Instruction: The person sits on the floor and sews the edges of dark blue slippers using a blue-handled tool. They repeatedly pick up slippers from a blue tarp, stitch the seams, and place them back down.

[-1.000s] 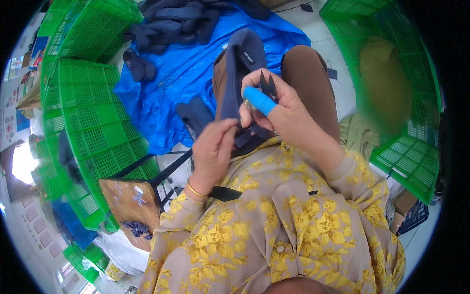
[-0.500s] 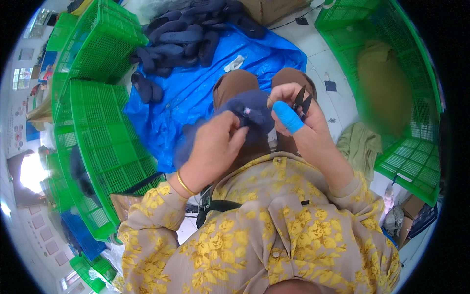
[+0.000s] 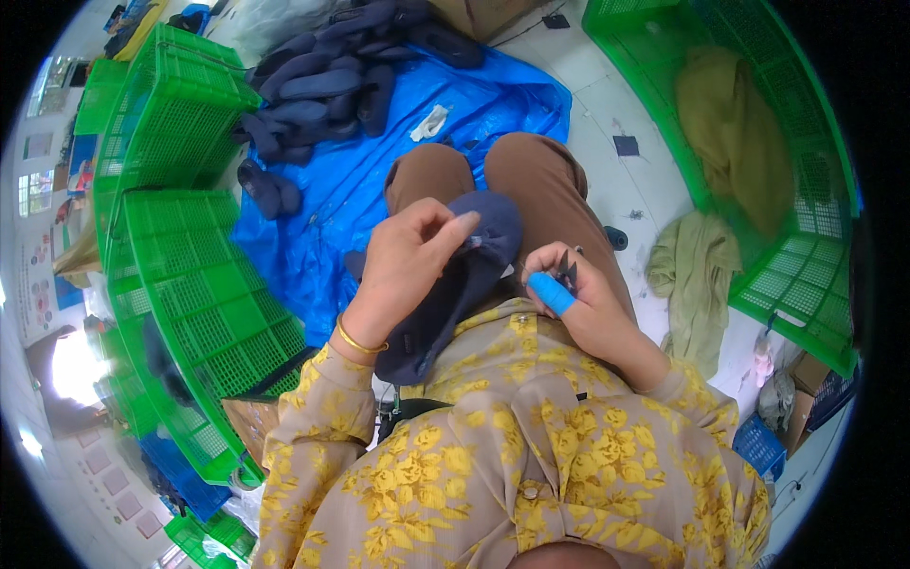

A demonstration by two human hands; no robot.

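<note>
A navy slipper (image 3: 498, 228) lies over my lap, its dark length running down toward my shirt front. My left hand (image 3: 400, 270), with a gold bangle at the wrist, is closed on its upper, thumb and finger together by a small pale spot. Whether a second slipper lies beneath cannot be made out. To the right, apart from the slipper, my right hand (image 3: 590, 308) is curled round small black thread snips (image 3: 568, 271), whose pointed blades stick up between the fingers. Blue tape (image 3: 551, 293) wraps the right thumb.
Beyond my knees a blue tarp (image 3: 313, 242) covers the floor, bearing a heap of navy slippers (image 3: 322, 85) and a white scrap (image 3: 429, 123). Green crates (image 3: 204, 275) stand at left. At right, another green crate (image 3: 654, 104) holds olive cloth (image 3: 735, 142); more cloth (image 3: 695, 275) lies beside it.
My right hand has drawn back toward my body, away from the slipper, still with the snips. The slipper now shows more of its length under my left hand. The whole view has shifted slightly.
</note>
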